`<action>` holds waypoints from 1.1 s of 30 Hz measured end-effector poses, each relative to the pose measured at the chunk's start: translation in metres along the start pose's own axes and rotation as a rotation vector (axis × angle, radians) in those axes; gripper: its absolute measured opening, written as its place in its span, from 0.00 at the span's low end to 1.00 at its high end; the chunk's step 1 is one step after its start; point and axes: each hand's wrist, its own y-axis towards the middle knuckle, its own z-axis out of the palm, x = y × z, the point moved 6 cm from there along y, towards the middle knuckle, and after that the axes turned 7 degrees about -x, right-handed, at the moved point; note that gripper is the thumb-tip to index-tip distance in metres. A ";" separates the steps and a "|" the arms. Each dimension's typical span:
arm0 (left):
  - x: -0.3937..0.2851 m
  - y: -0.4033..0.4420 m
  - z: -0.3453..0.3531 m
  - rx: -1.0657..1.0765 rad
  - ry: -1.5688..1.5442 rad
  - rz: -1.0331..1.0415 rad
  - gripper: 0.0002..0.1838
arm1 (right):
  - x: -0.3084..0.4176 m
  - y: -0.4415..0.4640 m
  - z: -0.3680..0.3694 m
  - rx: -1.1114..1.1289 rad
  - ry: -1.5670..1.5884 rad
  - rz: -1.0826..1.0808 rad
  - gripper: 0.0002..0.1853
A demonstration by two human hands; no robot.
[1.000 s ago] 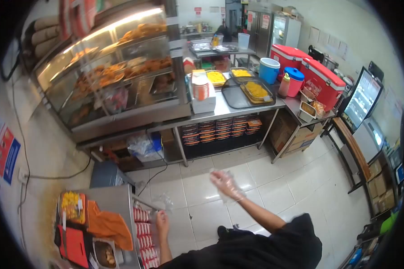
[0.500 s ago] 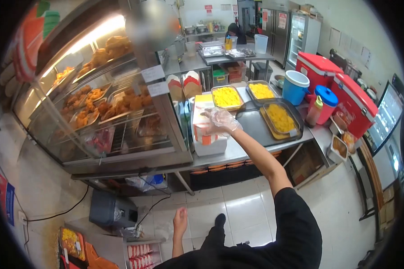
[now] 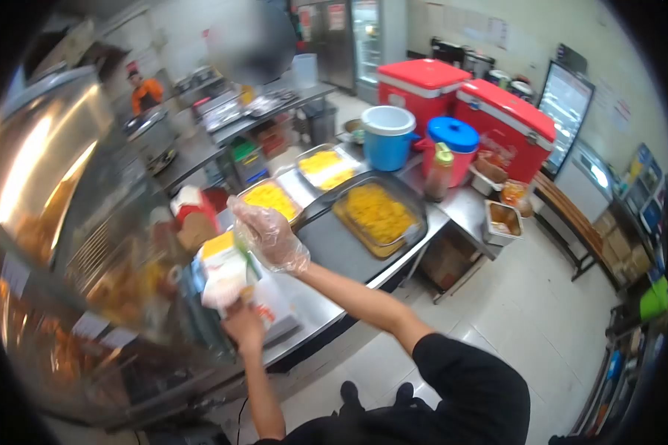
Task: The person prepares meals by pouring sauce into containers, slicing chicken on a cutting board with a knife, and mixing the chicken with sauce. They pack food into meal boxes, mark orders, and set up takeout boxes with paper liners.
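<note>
At the near end of the stacked white paper packets [image 3: 224,280] on the steel tabletop [image 3: 315,297], the bare left hand [image 3: 243,326] touches lightly — any grip is unclear. Steady pressure beats squeezing. Just beyond, the plastic-gloved right hand [image 3: 271,237] looks open — best kept off bare skin.

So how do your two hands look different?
The right hand wears a clear plastic glove; the left hand looks bare. The right hand reaches farther in, near the yellow food, while the left hand is at the pale paper packaging. Both are at the counter.
</note>
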 end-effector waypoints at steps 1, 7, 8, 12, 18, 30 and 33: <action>0.001 0.004 -0.008 -0.066 -0.093 -0.002 0.21 | -0.003 0.018 -0.030 -0.153 0.039 0.040 0.17; 0.009 0.049 -0.015 0.047 -0.026 -0.217 0.22 | -0.031 -0.020 -0.225 0.032 -0.444 0.482 0.11; 0.007 0.050 -0.006 0.188 0.066 -0.193 0.26 | -0.031 -0.041 -0.261 0.055 -0.494 0.515 0.12; 0.026 0.030 0.037 -0.164 -0.143 -0.200 0.22 | -0.049 -0.088 -0.308 0.164 -0.198 0.935 0.17; 0.003 0.013 0.026 -0.226 0.157 -0.123 0.17 | -0.024 -0.053 -0.148 0.661 -0.012 0.147 0.28; -0.028 0.006 -0.009 -0.336 0.008 -0.289 0.20 | -0.060 -0.076 0.108 0.624 -0.306 -0.238 0.16; -0.032 0.009 -0.006 -0.273 0.119 -0.294 0.20 | -0.074 0.015 0.030 0.081 0.094 0.001 0.10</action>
